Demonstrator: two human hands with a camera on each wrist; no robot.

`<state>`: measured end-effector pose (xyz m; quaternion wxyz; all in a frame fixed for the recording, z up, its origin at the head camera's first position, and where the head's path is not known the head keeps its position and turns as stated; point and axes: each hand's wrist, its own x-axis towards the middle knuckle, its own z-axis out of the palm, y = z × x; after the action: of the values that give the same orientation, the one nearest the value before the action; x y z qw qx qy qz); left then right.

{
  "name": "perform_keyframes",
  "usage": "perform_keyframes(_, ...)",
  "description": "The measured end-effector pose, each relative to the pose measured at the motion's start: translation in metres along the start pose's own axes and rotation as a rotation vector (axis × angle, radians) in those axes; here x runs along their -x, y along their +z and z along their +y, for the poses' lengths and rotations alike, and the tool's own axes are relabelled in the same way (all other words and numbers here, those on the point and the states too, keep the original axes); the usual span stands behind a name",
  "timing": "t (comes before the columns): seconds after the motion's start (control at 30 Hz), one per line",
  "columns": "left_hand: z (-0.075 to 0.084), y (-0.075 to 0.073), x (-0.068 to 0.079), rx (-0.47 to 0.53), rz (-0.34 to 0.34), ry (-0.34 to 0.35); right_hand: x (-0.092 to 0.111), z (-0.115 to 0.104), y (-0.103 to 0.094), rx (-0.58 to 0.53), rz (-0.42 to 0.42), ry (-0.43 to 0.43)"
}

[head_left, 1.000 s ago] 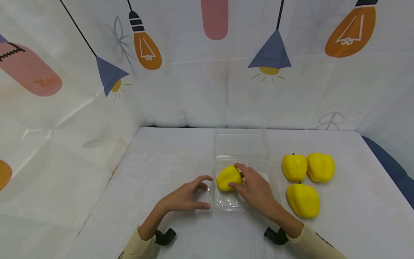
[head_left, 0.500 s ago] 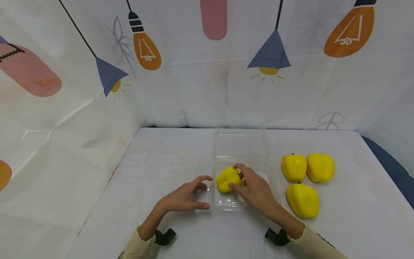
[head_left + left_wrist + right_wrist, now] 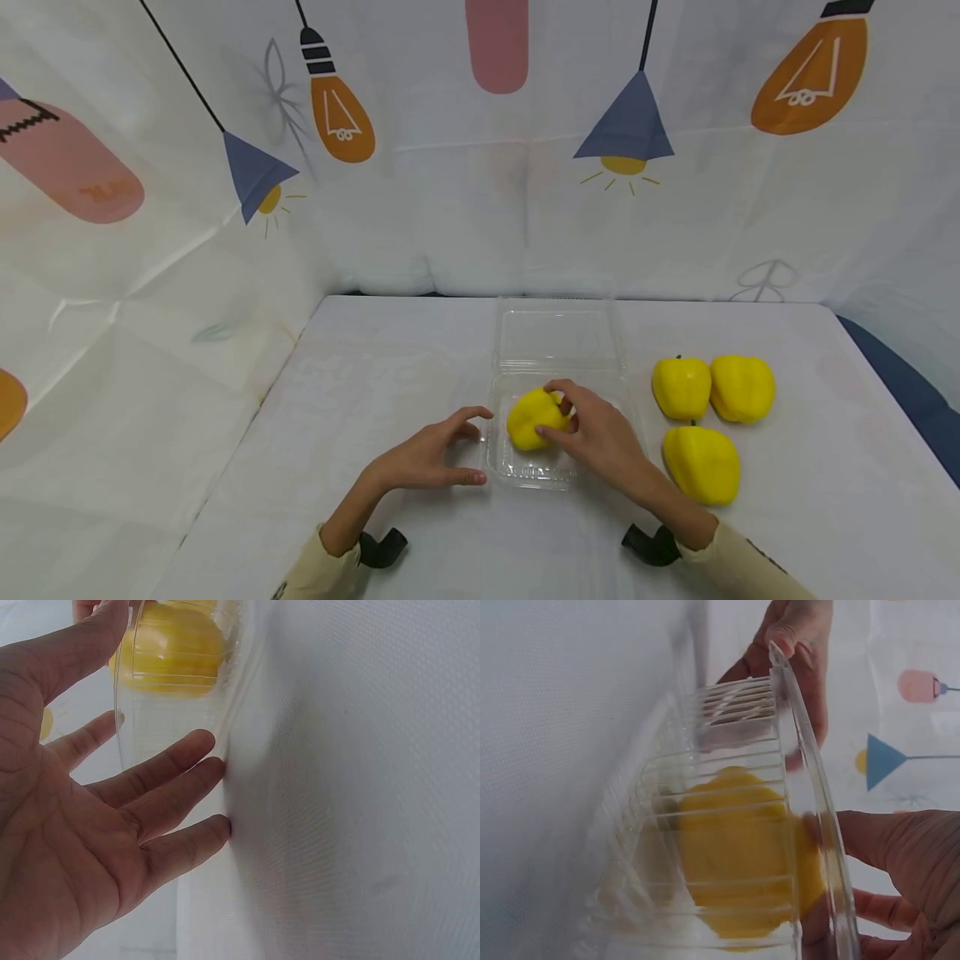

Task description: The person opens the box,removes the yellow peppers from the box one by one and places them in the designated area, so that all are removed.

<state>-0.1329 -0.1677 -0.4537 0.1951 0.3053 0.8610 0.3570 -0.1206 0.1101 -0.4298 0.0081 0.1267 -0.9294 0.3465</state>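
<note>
A clear plastic clamshell container (image 3: 525,479) lies unfolded on the table, its lid (image 3: 558,329) laid back to the far side. Inside its base is a yellow bell pepper (image 3: 531,421), also visible through the wall in the left wrist view as a yellow pepper (image 3: 176,649). My right hand (image 3: 600,437) reaches in over the near right side and holds this pepper between thumb and fingers. Beside the container's left wall is my left hand (image 3: 431,454), fingers spread and loosely extended; in the left wrist view its thumb (image 3: 97,637) touches the rim.
To the right of the container, three more yellow bell peppers lie close together: a far-left pepper (image 3: 681,389), a far-right pepper (image 3: 742,388) and a nearer pepper (image 3: 702,465). A white printed curtain (image 3: 465,217) hangs behind the white table (image 3: 397,358).
My right hand and the pepper have shifted slightly to the right and nearer inside the container, and the pepper has turned a little. The left hand stays in place.
</note>
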Motion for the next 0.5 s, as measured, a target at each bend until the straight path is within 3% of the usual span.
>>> perform_keyframes(0.5, -0.001, -0.001, -0.001, 0.019, -0.005, 0.013, 0.002, 0.014, -0.018, -0.054, -0.073, 0.011)
